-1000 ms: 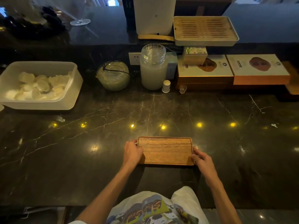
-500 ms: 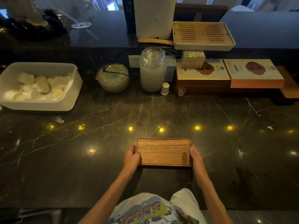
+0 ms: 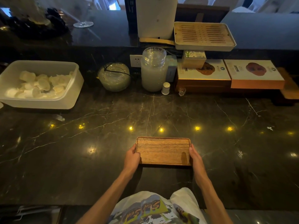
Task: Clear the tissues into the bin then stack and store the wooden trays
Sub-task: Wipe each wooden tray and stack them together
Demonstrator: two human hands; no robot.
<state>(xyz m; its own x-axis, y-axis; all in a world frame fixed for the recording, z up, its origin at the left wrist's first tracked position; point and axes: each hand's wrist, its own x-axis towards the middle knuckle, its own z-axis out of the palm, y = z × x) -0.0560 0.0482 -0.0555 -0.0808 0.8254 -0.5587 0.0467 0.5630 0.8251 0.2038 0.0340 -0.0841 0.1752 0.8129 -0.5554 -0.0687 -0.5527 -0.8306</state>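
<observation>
Gripping the tray [image 3: 163, 150] by its two short ends, the person holds it level at the near middle of the table [image 3: 242, 143], right in front of the body. The left hand [image 3: 131, 156] wraps the left end with the thumb over the rim; the right hand [image 3: 195, 155] presses flat along the right end, fingers hidden beneath or behind the edge. A hold from both ends keeps the wood square and steady, which suits carrying or lifting a stack; whether one tray or several lie there cannot be told from above. Whether it rests on the table or is just raised is also unclear.

Tissues [image 3: 37, 84] fill the white bin [image 3: 71, 94] at far left, well apart from the tray, so the clearing seems done, though a small scrap [image 3: 59, 118] lies on the table just beside the bin. Storing looks like the step in hand. A slatted tray [image 3: 204, 36] sits on the raised ledge at the back.
</observation>
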